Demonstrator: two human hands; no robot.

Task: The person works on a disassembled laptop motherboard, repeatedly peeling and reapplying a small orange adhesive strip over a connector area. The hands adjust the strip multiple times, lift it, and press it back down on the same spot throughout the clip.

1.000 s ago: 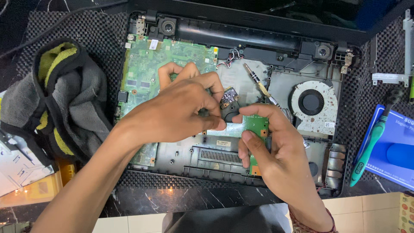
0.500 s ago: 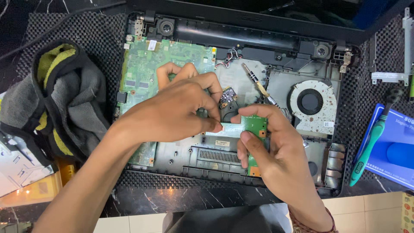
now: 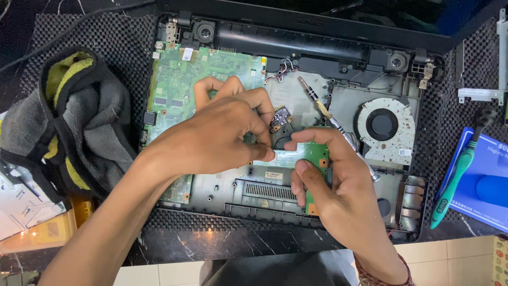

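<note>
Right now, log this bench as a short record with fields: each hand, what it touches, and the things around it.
Left hand: fingers pinched over the middle of the open laptop base
Right hand: grips the small green circuit board
Screwdriver: lies aslant inside the base, beside the fan
Mainboard: green, at the base's left
Cloth: grey and yellow, left of the base
Green-handled tool: right, on a blue pad
</note>
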